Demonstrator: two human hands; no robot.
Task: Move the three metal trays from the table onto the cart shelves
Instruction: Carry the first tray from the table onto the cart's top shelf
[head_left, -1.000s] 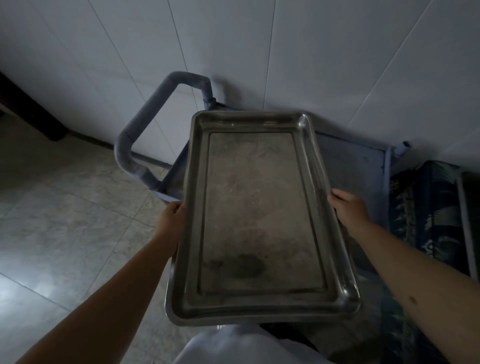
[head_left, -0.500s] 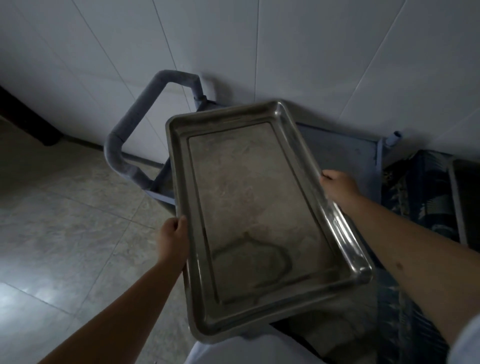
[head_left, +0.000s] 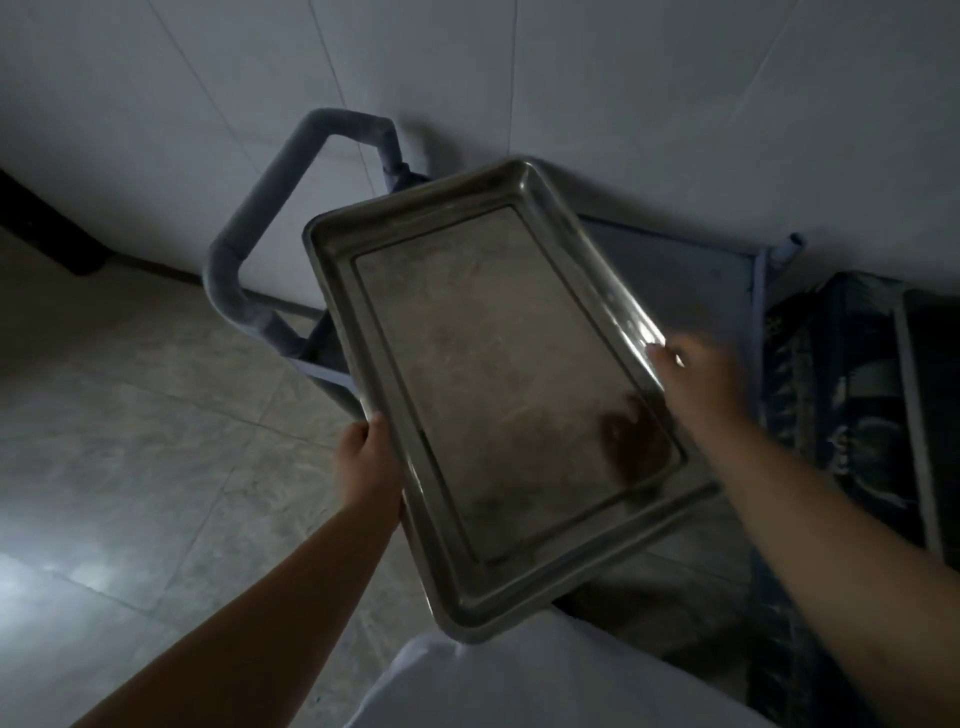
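From my remote seat, a white tiled wall (head_left: 623, 78) fills the top of the head view and a grey stone-pattern floor (head_left: 130, 441) spreads across the left, lit by a pale patch at the lower left edge. Against the wall stands the cart (head_left: 675, 280), its flat blue-grey top shelf showing past the tray's right side and its padded loop handle (head_left: 260, 223) rising at the left. At the right edge I see a dark patterned surface (head_left: 841, 395) just beside the cart, too dim for me to name.

Over the cart the metal tray (head_left: 498, 384) hangs in the air, empty, turned so its long axis runs from upper left to lower right, its near corner low above the white garment (head_left: 519, 675) at the bottom of the frame. I cannot tell whether any part of it touches the shelf.

My left hand (head_left: 366, 462) grips the tray's left long rim, thumb on top and fingers curled beneath. The right hand (head_left: 701, 384) is at the right long rim, blurred; its fingertips seem to rest on the edge, but I cannot say whether it is clamped there or loose. Its reflection shows as a dark smudge on the tray floor.
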